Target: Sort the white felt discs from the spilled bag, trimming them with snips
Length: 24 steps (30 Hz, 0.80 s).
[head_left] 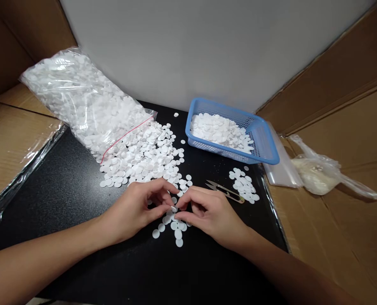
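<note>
Apparently, in the head view, the left hand (140, 205) pinches a small, round white disc (173, 209) between thumb and fingers, above scattered flat white discs (178, 234) on the glossy black table (131, 271). Opposite, the right hand (214, 212) has thumb and forefinger slightly parted at the disc's edge; whether they touch it, I cannot tell. Something so thin probably handles best with light fingertip pressure on the rim and steady wrists. Pointed metal snips (231, 194) lie just beyond the right hand, so its knuckles should stay clear.
</note>
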Each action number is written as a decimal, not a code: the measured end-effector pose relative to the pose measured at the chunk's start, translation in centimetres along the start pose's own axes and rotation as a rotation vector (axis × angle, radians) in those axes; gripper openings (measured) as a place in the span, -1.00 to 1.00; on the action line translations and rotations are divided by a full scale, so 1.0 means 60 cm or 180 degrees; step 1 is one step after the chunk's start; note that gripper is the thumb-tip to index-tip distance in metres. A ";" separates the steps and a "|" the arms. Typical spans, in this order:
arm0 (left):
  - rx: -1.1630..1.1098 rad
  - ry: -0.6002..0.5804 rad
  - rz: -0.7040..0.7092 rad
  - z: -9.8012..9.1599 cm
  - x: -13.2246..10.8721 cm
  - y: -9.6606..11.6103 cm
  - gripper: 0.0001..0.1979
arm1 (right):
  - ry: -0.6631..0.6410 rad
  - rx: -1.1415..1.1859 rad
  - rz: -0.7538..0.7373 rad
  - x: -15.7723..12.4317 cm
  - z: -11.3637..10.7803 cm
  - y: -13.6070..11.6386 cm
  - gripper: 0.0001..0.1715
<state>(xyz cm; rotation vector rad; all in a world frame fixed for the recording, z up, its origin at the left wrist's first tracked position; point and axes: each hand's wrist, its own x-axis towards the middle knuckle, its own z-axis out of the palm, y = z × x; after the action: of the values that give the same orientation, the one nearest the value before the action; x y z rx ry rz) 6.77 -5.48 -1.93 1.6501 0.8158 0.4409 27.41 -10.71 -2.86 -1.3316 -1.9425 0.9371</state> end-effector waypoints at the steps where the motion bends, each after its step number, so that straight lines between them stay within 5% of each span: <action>1: -0.0014 0.0002 0.0033 0.000 -0.001 0.001 -0.82 | 0.0026 -0.0026 -0.0052 -0.001 0.002 0.000 -0.86; 13: -0.0027 0.0029 0.0209 0.000 -0.001 0.002 -0.83 | 0.0114 -0.0049 -0.0200 -0.002 0.005 -0.004 -0.88; 24: -0.0532 0.0032 -0.0059 0.005 -0.001 0.002 -0.82 | -0.0011 0.0157 0.0269 0.000 0.000 -0.009 -0.74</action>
<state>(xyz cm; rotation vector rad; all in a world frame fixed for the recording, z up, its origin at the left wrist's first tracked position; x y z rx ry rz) 6.97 -5.76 -1.89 1.4859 0.7800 0.4915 27.12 -10.82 -2.45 -1.3938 -1.8663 1.0219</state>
